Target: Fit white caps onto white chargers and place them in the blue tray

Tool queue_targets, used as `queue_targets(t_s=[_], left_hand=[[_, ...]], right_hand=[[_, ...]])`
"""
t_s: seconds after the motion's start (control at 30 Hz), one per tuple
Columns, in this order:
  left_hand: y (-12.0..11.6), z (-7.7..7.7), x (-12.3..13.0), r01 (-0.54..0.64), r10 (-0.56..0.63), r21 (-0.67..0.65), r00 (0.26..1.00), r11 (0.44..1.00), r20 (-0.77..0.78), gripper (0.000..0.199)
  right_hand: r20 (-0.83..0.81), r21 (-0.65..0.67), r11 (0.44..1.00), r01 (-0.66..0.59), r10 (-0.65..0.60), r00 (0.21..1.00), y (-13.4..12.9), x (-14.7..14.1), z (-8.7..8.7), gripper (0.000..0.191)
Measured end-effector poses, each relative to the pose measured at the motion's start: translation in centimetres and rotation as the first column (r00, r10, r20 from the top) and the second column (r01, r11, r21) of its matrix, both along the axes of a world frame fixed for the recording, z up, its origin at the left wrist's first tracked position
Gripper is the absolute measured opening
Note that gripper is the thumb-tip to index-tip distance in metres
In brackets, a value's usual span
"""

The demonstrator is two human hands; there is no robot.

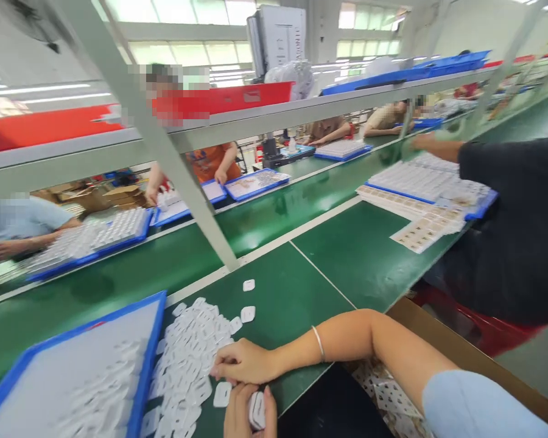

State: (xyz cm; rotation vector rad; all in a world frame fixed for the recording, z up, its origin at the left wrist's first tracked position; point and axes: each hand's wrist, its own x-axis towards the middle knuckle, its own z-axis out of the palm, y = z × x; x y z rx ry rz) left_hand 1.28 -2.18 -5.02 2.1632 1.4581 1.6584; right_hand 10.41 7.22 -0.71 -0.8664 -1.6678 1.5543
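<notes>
A loose pile of white rounded-square pieces (187, 353) lies on the green table, right of a blue-rimmed tray (162, 316). At the bottom centre my left hand (246, 413) is closed around a small stack of white pieces (257, 410), held between thumb and fingers. Just above it, my right hand (244, 363) rests at the pile's right edge with its fingers bent together; whatever is under the fingertips is hidden. One single piece (222, 394) lies beside my left hand, and two others (248, 314) (249, 285) are farther up the table.
A metal post (201, 213) and shelf (237, 125) with red bins stand ahead. A person in dark clothes (520, 231) reaches over a tray and printed sheets (420, 231) at the right. Across the green belt (274, 213), several people work at trays. A cardboard box (484, 365) is below.
</notes>
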Motion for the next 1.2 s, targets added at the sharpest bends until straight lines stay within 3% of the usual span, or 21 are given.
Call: queue_targets(t_s=[0.13,0.33,0.63,0.73,0.8,0.87,0.93,0.97,1.03,1.1,1.13,1.2], left_hand=[[-1.5,0.4,0.2,-0.036,0.039,-0.07,0.998,0.997,0.039,0.007],[-2.6,0.8,-0.8,-0.02,0.018,0.007,0.975,1.0,0.221,0.005],[-3.2,1.3,-0.9,-0.002,0.048,-0.11,0.908,0.994,0.416,0.008],[-3.0,1.9,-0.7,0.075,0.08,-0.243,0.818,0.967,0.57,0.012],[-3.1,2.6,-0.5,0.237,0.075,-0.32,0.688,0.917,0.722,0.021],[-3.5,3.9,-0.6,0.401,0.052,-0.31,0.539,0.862,0.841,0.037],[-4.2,5.8,-1.5,0.459,0.02,-0.287,0.504,0.841,0.864,0.049],[-4.6,6.9,-2.3,0.433,0.018,-0.307,0.555,0.848,0.832,0.051],[-5.3,9.6,-4.9,0.272,0.083,-0.406,0.736,0.873,0.672,0.047],[-5.9,12.3,-8.3,-0.075,0.284,-0.476,0.878,0.876,0.384,0.043],[-6.2,13.3,-10.0,-0.257,0.392,-0.463,0.892,0.848,0.224,0.041],[-6.7,14.5,-13.2,-0.538,0.61,-0.41,0.79,0.737,0.06,0.044]], right_hand=[[-0.029,0.005,1.0,0.006,-0.006,1.0,-0.9,-0.4,-0.7,0.019],[-0.069,0.01,1.0,0.016,-0.016,0.997,-1.4,-0.8,-1.3,0.019],[-0.071,0.013,1.0,0.009,-0.008,0.997,-1.7,-0.6,-1.1,0.021],[-0.059,0.011,1.0,0.011,-0.01,0.998,-1.9,-0.5,-0.8,0.022],[-0.052,0.006,1.0,0.01,-0.01,0.999,-2.0,-0.4,-0.6,0.024],[-0.046,0.002,1.0,0.005,-0.005,0.999,-2.1,-0.3,-0.5,0.026],[-0.035,0.002,1.0,-0.007,0.008,0.999,-2.3,-0.3,-0.5,0.028],[-0.026,0.003,1.0,-0.014,0.014,1.0,-2.5,-0.2,-0.5,0.028],[0.0,0.005,1.0,-0.028,0.028,1.0,-2.8,-0.1,-0.6,0.027],[0.032,0.006,0.999,-0.043,0.043,0.999,-3.1,0.3,-0.8,0.026],[0.047,0.005,0.999,-0.052,0.051,0.998,-3.3,0.5,-0.9,0.026],[0.075,0.001,0.998,-0.07,0.07,0.995,-3.6,0.9,-1.0,0.027]])
